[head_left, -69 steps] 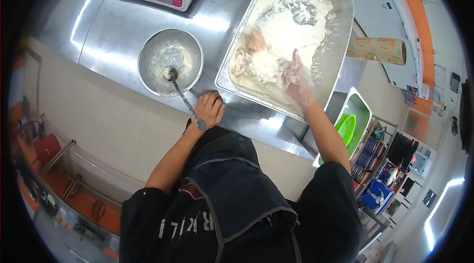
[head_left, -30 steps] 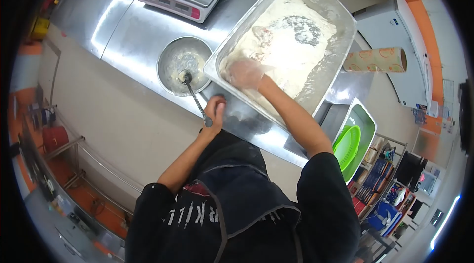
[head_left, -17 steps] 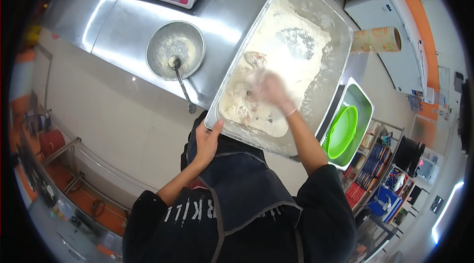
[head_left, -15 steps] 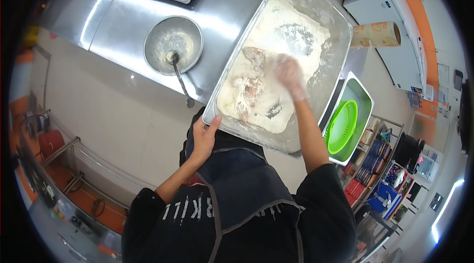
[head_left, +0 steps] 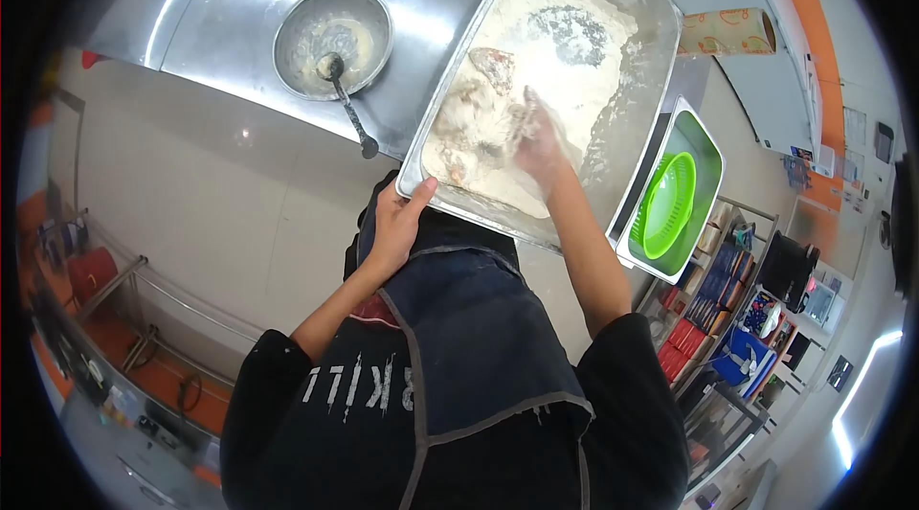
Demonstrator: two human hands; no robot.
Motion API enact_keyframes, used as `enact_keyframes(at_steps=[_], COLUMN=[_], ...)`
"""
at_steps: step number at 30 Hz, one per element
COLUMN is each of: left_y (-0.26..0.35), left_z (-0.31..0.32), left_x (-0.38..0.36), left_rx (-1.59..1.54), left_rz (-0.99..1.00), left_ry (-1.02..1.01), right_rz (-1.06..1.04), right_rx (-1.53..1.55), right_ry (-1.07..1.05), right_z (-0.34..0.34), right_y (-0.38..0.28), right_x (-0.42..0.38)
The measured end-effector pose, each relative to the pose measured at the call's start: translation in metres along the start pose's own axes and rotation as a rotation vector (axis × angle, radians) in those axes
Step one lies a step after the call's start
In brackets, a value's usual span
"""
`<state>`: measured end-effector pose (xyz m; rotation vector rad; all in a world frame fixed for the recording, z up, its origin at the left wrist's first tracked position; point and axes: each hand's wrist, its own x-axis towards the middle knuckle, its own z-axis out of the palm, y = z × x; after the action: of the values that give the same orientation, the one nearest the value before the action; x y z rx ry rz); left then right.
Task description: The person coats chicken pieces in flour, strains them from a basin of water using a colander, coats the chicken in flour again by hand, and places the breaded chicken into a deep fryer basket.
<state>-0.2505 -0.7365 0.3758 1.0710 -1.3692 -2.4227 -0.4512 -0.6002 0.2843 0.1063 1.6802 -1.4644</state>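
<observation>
1. A stainless steel counter (head_left: 239,31) runs across the top of the view, bearing everything else; the person stands against its near edge in a dark apron (head_left: 459,318).
2. A large rectangular metal tray (head_left: 632,98) lies on the counter at an angle, its near corner overhanging the edge towards the person. It is filled with white flour (head_left: 565,60), piled higher towards the far end.
3. A green tub (head_left: 704,151) sits just to the right of the tray and lower down, with a green strainer (head_left: 661,204) lying inside it.
4. A round metal bowl (head_left: 330,26) stands on the counter to the left of the tray, apart from it, smeared with pale batter. A spoon (head_left: 345,98) rests in it, the handle leaning out over the rim towards the counter edge.
5. Flour-coated pieces of food (head_left: 479,113) lie in the near half of the tray, one browner piece at the top of the heap.
6. The right hand (head_left: 538,148) is down in the flour beside those pieces, fingers dusted white; whether they are spread or closed cannot be told.
7. The left hand (head_left: 397,223) grips the tray's near corner, thumb over the rim, the other fingers underneath.
</observation>
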Motion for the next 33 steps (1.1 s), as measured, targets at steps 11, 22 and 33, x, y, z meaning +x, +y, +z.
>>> enact_keyframes(at_steps=[11,22,33], left_y=[-0.004,0.003,0.006], left_z=[-0.001,-0.003,-0.002], left_x=[0.001,0.002,0.000], left_rx=[-0.063,0.035,0.027], left_rz=[-0.011,0.013,-0.007], left_ry=[-0.025,-0.023,-0.027], right_rz=[0.317,-0.291,-0.580], right_rx=[0.430,-0.619,-1.555], right_ry=[-0.356,0.290,-0.021], right_z=[0.056,-0.001,0.006], right_y=[0.020,-0.084,-0.079], right_x=[-0.015,0.013,0.062])
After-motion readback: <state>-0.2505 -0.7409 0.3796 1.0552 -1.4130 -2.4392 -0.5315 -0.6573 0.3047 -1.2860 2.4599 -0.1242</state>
